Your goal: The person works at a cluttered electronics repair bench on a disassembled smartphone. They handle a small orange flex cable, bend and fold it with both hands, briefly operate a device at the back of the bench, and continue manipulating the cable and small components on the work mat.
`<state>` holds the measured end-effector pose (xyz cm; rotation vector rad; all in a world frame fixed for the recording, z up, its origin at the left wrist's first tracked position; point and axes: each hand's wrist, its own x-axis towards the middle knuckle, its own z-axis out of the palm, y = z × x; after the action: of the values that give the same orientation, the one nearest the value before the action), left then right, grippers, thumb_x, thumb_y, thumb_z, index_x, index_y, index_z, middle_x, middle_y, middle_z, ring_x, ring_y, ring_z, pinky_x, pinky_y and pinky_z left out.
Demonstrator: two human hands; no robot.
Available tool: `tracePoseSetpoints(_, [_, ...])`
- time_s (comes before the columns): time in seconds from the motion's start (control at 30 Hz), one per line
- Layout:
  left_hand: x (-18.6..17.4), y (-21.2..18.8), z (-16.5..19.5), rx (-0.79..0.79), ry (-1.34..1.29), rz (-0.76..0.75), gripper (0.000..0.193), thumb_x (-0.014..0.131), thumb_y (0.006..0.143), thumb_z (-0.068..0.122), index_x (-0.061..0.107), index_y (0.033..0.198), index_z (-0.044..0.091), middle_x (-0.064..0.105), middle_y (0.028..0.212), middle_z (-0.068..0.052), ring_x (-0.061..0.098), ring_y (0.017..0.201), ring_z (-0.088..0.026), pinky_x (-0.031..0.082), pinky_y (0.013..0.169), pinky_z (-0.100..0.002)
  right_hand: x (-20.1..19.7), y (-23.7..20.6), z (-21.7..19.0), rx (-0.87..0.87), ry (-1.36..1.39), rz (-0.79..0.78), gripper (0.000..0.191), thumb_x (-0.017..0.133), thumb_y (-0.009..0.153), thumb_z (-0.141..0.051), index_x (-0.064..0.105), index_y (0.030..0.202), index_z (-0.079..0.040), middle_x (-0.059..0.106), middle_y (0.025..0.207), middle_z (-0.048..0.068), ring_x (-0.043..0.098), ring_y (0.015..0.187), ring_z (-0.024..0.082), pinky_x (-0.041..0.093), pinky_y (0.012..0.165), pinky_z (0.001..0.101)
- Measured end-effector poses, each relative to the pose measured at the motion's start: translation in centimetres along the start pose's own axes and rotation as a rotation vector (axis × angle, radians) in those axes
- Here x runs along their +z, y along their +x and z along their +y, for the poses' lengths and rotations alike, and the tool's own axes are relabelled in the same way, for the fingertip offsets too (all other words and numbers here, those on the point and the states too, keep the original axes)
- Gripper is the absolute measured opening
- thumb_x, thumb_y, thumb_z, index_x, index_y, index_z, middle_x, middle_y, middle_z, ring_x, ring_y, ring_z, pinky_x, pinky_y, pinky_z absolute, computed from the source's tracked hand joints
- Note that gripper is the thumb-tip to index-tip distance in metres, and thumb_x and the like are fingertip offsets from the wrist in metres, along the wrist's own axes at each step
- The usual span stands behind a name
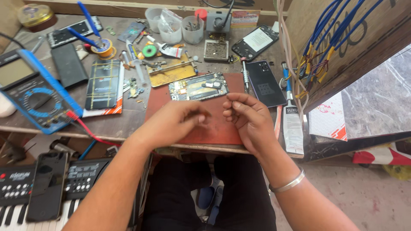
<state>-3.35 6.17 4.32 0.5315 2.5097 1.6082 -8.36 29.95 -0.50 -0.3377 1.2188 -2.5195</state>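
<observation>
nearest the lens: the person's forearms, a plain metal bangle (287, 185) on the right wrist, dark trousers below; at 8 o'clock a phone (46, 185) lies face up across a small keyboard (13, 188), parked off the work area

both hands meet over a red-brown mat (214, 124) at the worktop (128, 115) edge, likely there to keep small parts on one plain surface. left hand (177, 122): fingers curled, thumb and fingertips pinched together; whatever is pinched is too small to make out. right hand (246, 115): fingers bent inward, loosely curled, fingertips close to the left hand's; cannot tell if it grips anything

opened phone (198, 87), back off and board exposed, lies flat on the mat at 12 o'clock from the hands, apart from them, within easy reach. its likely back cover (265, 83), dark, sits at 1 o'clock, just beside the mat, a screwdriver (245, 75) between the two

at 9 o'clock a blue multimeter (32, 98), red lead trailing off the edge. at 11 o'clock a solder spool (104, 48) and pliers. glue tube (293, 124) at 3 o'clock
</observation>
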Motion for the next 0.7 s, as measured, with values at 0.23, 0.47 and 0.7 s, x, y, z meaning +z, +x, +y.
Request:
tracePoseSetpoints(0.23, [1.6, 0.7, 1.3, 0.262, 0.420, 0.126, 0.031, 0.071, 0.081, 0.009, 0.070, 0.113, 0.009, 0.066, 0.101, -0.011, 0.064, 0.099, -0.033, 0.052, 0.083, -0.044, -0.4, 1.5, -0.5, -0.021, -0.337, -0.029, 0.023, 0.059, 0.101, -0.004, 0.070, 0.120, 0.004, 0.074, 0.104, 0.012, 0.070, 0.089, 0.015, 0.058, 0.083, 0.0293])
tracePoseSetpoints(0.47, [2.3, 0.2, 0.8, 0.355, 0.533, 0.334, 0.027, 0.075, 0.079, 0.011, 0.072, 0.105, 0.010, 0.066, 0.097, -0.007, 0.062, 0.095, -0.031, 0.050, 0.084, -0.044, -0.7, 1.8, -1.0, -0.007, -0.567, -0.277, 0.021, 0.057, 0.104, -0.002, 0.070, 0.118, 0.005, 0.074, 0.106, 0.009, 0.070, 0.093, 0.013, 0.058, 0.086, 0.0283])
tracePoseSetpoints(0.7, [2.4, -0.1, 0.6, 0.334, 0.527, 0.350, 0.022, 0.077, 0.079, 0.012, 0.072, 0.100, 0.010, 0.067, 0.095, -0.006, 0.063, 0.094, -0.029, 0.050, 0.083, -0.043, -0.6, 2.5, -1.0, 0.016, -0.633, -0.323, 0.021, 0.056, 0.102, -0.001, 0.070, 0.118, 0.005, 0.074, 0.104, 0.008, 0.070, 0.089, 0.012, 0.058, 0.083, 0.0269])
